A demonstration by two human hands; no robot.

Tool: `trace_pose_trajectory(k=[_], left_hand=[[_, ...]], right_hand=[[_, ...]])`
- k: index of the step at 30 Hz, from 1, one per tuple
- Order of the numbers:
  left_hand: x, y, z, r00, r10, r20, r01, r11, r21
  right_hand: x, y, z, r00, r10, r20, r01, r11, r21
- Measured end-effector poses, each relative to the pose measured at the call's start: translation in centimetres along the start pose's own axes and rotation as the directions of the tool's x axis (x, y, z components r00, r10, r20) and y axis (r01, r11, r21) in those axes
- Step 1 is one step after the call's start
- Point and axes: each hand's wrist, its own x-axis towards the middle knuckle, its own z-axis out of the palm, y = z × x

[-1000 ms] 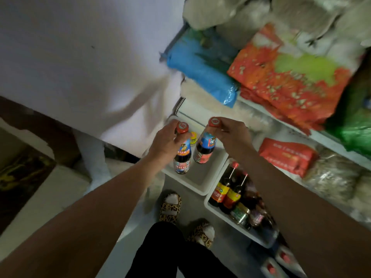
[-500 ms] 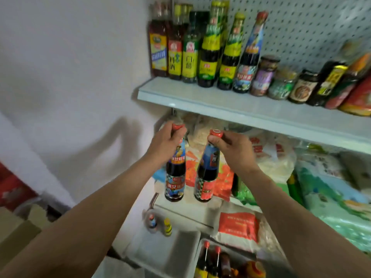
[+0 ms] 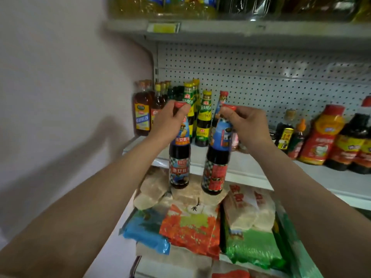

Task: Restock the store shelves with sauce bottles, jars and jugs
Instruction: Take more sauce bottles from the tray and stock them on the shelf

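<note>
Our left hand [image 3: 167, 121] and right hand [image 3: 248, 122] each pinch a red-capped dark sauce bottle [image 3: 179, 155] [image 3: 217, 157] by the neck, fingers curled, before the shelf [image 3: 251, 171]; label writing is too blurred to read.

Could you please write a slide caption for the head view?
Left hand and right hand each grip a red-capped dark sauce bottle before the white shelf.

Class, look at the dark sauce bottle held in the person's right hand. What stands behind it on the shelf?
Behind the right-hand sauce bottle, a matching red-capped bottle stands on the shelf; only its cap and neck show. The right hand hides whatever stands further right.
</note>
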Motion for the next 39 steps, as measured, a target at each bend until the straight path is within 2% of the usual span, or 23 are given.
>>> trace_pose_trajectory(k=[6,11,19,25,28,33,39], left_hand=[[6.4,0.1,2.2,0.999,0.041,0.03,-0.04,0.998,-0.05],[10.5,-2.0,5.2,0.991,0.034,0.128,-0.023,0.996,-0.084],[14.1,-5.0,8.8,0.979,0.051,0.197,-0.022,0.989,-0.15],[15.1,-6.4,9.7,0.97,0.099,0.22,-0.04,0.965,-0.259],[14.9,-7.1,9.9,0.965,0.112,0.236,-0.027,0.941,-0.338],[14.4,-7.6,10.1,0.966,0.107,0.237,-0.011,0.928,-0.374],[11.3,-11.2,9.8,0.939,0.077,0.337,0.063,0.92,-0.387]], right_hand=[[5.6,0.7,-0.9,0.987,0.008,-0.162,-0.032,0.988,-0.148],[8.5,3.1,-0.6,0.979,0.048,-0.198,-0.095,0.967,-0.235],[11.2,6.9,0.6,0.959,0.062,-0.278,-0.156,0.932,-0.328],[11.9,9.0,1.3,0.954,0.064,-0.292,-0.157,0.939,-0.305],[12.0,9.6,1.7,0.958,0.094,-0.272,-0.158,0.962,-0.224],[11.0,10.2,2.1,0.963,0.096,-0.252,-0.112,0.992,-0.051],[6.4,14.3,2.9,0.938,0.272,-0.214,-0.305,0.942,-0.142]])
